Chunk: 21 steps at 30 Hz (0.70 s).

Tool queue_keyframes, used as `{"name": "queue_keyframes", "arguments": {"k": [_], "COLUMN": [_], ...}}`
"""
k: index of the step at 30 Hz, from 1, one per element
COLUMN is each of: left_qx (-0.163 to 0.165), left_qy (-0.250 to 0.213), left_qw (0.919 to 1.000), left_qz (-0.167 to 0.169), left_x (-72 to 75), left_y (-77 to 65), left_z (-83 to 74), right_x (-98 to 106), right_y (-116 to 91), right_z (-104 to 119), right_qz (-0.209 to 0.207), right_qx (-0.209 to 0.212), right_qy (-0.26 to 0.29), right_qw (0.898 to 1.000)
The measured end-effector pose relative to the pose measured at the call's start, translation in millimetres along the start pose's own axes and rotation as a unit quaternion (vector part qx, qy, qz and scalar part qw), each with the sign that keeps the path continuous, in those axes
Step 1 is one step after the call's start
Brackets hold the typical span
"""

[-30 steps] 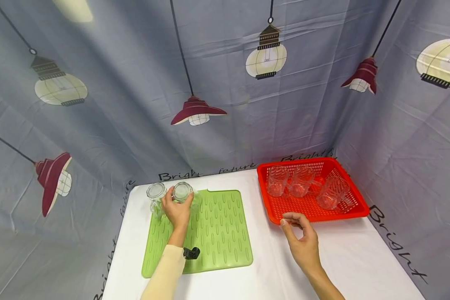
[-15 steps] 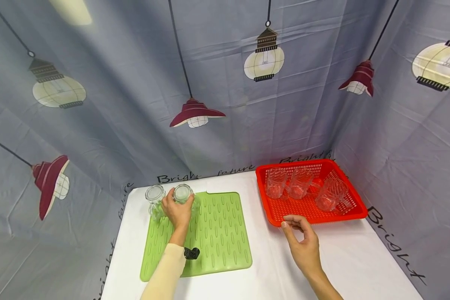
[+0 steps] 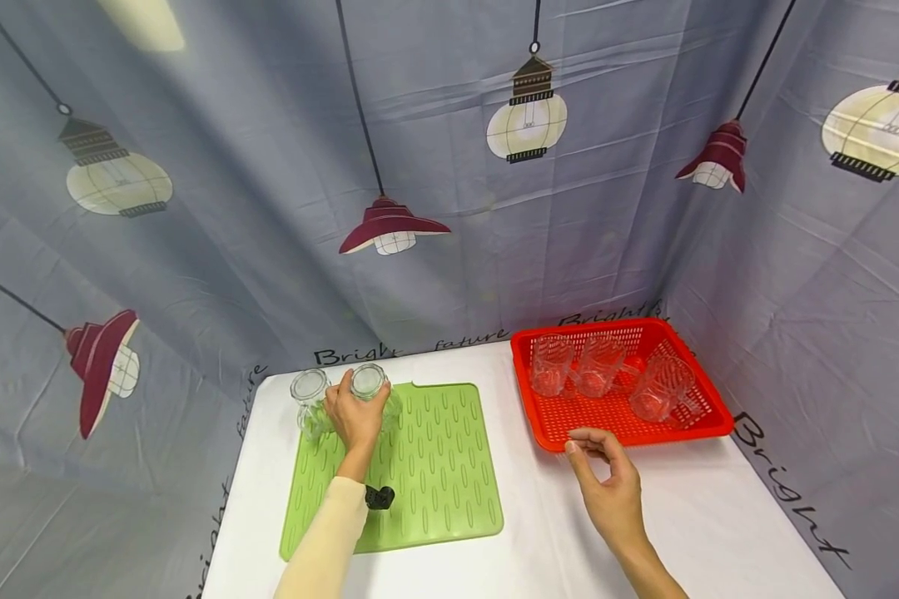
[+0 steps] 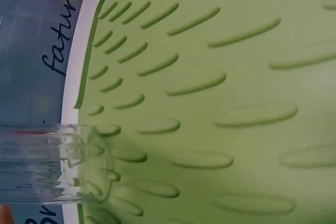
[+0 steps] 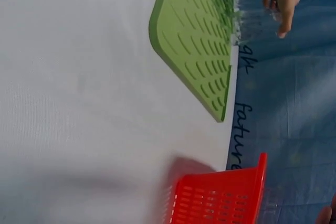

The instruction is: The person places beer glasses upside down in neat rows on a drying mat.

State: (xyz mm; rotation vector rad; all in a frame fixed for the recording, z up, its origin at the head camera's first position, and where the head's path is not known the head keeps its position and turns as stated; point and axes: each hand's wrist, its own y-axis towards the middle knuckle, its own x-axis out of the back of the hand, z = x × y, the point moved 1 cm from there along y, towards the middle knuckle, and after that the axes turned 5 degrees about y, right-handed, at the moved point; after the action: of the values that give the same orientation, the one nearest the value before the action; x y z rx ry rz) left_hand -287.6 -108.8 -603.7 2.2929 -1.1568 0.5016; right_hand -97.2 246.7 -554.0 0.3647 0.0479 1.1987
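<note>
At the back left of the green drying mat [image 3: 449, 466], my left hand [image 3: 355, 416] grips an upside-down glass mug [image 3: 369, 380] around its base end. In the left wrist view the mug [image 4: 37, 163] has its rim end at the mat's back edge; whether it touches the mat I cannot tell. Just to its left, a second upside-down glass mug [image 3: 310, 386] stands on the mat. My right hand [image 3: 610, 491] holds nothing, its fingers loosely curved by the front rim of the red basket [image 3: 543, 433]; contact with the rim is unclear.
Inside the basket lie three glass mugs, one at the left [image 3: 552, 366], one in the middle [image 3: 600, 366] and one at the right [image 3: 661, 389]. White cloth [image 3: 524, 524] covers the table. A grey printed curtain [image 3: 449, 283] borders its back and sides.
My left hand and the mug it grips have shifted slightly up and to the right in the head view. The right hand has stayed nearly still.
</note>
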Motion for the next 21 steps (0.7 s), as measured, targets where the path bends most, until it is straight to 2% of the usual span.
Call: {"name": "queue_keyframes", "arguments": {"k": [6,13,21], "left_qx": [-0.001,-0.016,-0.025], "left_qy": [0.032,0.072,0.057], "left_qw": [0.9991,0.9947,0.9944], "left_qz": [0.029,0.072,0.086], "left_x": [1.6,1.4,1.0], "left_y": [2.3,0.4,-0.4], "left_z": [-2.7,-7.1,-6.2], "right_x": [1.2,1.1,0.6], "right_y": [-1.0,-2.2,0.9], "right_z": [-1.1,-3.3,-1.5], "right_qz": [-0.003,0.001,-0.007], "right_qx": [-0.017,-0.008,0.014], "right_qy": [-0.002,-0.005,-0.005], "right_qw": [1.000,1.000,1.000]}}
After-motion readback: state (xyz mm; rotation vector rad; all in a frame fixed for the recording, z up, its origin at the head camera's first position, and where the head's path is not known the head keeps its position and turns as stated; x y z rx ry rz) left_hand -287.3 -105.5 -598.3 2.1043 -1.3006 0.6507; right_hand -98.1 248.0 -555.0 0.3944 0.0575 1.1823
